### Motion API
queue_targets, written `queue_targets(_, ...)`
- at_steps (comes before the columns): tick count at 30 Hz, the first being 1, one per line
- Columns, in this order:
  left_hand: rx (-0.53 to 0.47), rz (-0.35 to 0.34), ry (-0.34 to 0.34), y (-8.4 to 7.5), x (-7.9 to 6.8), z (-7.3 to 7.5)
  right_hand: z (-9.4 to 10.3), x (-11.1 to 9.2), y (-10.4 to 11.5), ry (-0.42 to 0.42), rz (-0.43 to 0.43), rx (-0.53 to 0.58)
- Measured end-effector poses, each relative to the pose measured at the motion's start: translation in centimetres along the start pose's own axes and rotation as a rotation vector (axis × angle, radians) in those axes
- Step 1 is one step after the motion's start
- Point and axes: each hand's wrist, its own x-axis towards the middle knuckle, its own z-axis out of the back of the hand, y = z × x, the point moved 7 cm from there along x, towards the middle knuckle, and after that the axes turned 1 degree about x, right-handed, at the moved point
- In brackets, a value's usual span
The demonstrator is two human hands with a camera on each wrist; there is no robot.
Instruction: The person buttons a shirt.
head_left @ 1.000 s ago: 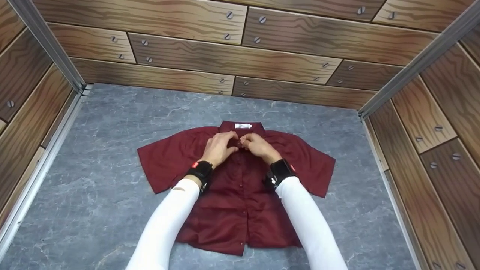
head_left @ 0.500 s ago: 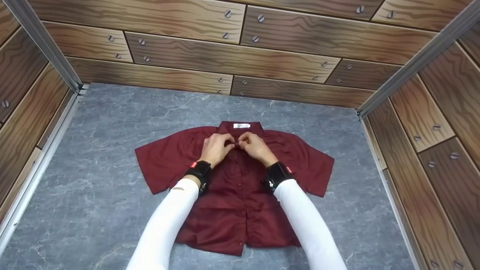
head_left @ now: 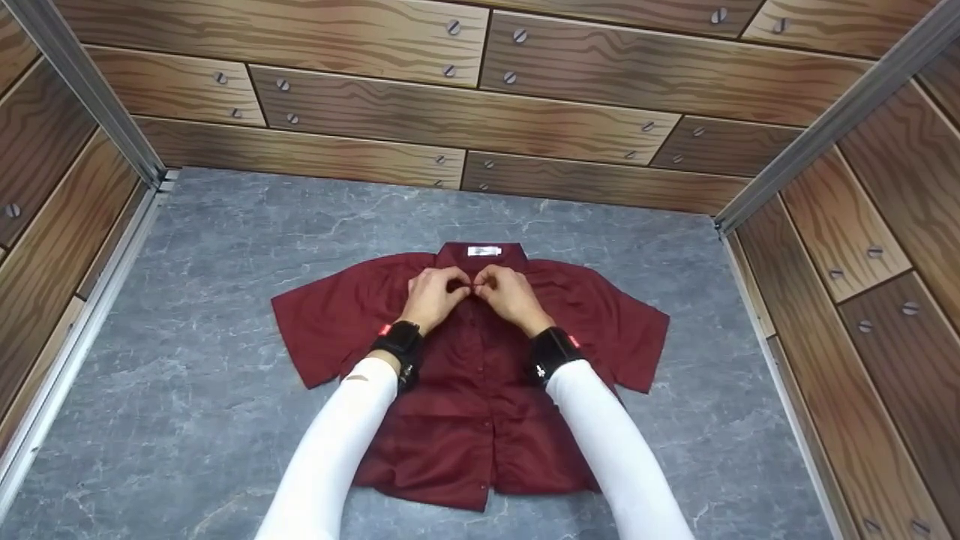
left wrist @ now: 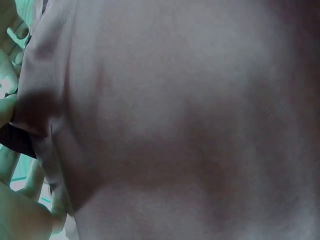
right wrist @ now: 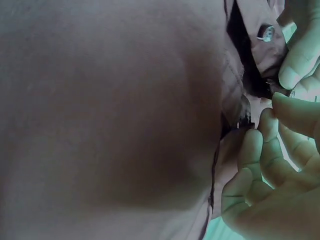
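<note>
A dark red short-sleeved shirt [head_left: 442,450] lies front up, its collar away from me. Just under the collar, my left hand [head_left: 435,296] pinches the front opening edge between thumb and fingers. Close against it, my right hand [head_left: 514,296] pinches the same part of the placket from the other side, the fingertips of both hands nearly meeting. In the right wrist view a small button [right wrist: 268,34] shows on the placket near the gripped cloth. Shirt fabric [left wrist: 175,125] fills most of the left wrist view. The fingertips partly hide the gripped spot.
The shirt rests on a grey marbled surface [head_left: 202,300]. Wood-patterned panels [head_left: 360,105] stand at the back and both sides, with metal rails [head_left: 97,97] at the corners. A white label [head_left: 484,251] sits inside the collar.
My left fingers have drawn in from a looser spread to a pinch at the placket. My right hand has shifted slightly left toward them. The shirt lies almost as before.
</note>
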Motion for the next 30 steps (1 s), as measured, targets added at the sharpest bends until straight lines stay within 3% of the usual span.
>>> queue_targets(5,0.018,0.015,0.005,0.1,0.1,0.0,0.1,0.1,-0.4,0.015,-0.015,-0.008)
queue_targets(12,0.000,0.040,0.026,0.2,0.3,0.0,-0.1,0.0,-0.4,0.092,0.006,-0.281)
queue_targets(15,-0.006,0.062,0.048,0.2,0.3,-0.2,-0.2,-0.1,-0.4,0.122,0.025,-0.317)
queue_targets(20,0.003,0.078,0.075,0.1,0.3,-0.7,0.6,-0.6,-1.3,0.113,-0.016,-0.231)
queue_targets(30,0.005,0.091,0.124,0.5,0.3,-0.9,2.9,-2.3,-3.4,-0.006,-0.111,-0.007)
